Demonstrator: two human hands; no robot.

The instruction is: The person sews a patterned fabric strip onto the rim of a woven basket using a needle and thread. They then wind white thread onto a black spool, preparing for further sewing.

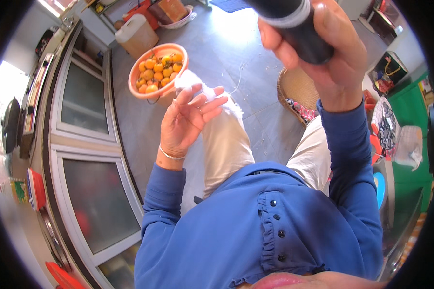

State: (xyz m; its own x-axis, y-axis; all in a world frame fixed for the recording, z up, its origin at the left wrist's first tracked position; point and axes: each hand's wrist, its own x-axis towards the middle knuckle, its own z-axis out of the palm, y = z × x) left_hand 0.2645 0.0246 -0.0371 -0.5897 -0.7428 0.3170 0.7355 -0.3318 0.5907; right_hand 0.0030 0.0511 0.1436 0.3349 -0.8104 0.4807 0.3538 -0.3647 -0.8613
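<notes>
My left hand is raised palm up over the left knee, fingers spread. A white, fluffy bundle, perhaps thread or fibre, lies at its fingertips; whether the fingers grip it cannot be told. A thin white strand curves from near it to the right. My right hand, held high and close to the camera, grips a black cylindrical object with a pale ring; its top is cut off by the picture's edge. Behind the left hand stands an orange plastic basin with many orange round fruits.
A round woven basket with patterned cloth sits on the tiled floor beyond the right knee. A plastic jug stands behind the basin. Cabinets with framed glass doors run along the left. A green surface is at right.
</notes>
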